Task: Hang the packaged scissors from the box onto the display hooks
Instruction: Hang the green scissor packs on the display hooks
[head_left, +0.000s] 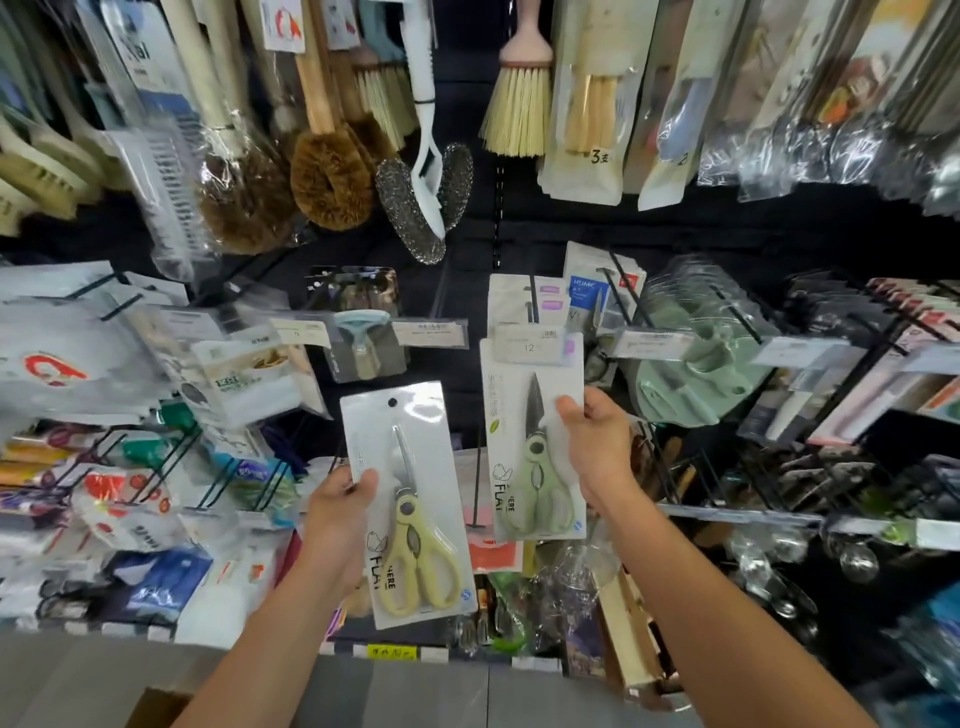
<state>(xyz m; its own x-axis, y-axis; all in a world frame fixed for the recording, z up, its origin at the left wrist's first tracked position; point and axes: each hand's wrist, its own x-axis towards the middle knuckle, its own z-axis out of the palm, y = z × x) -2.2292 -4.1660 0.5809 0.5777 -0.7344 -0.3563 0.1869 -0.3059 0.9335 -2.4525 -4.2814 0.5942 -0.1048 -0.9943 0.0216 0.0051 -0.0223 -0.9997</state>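
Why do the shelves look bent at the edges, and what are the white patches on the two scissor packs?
Head view: the wide-angle lens bows the picture, so the hanging brushes splay outward; light glares white off the plastic of the yellow scissors pack, fainter on the green scissors pack; the bagged goods at the left edge are smeared by blur, while both packs are fairly sharp.
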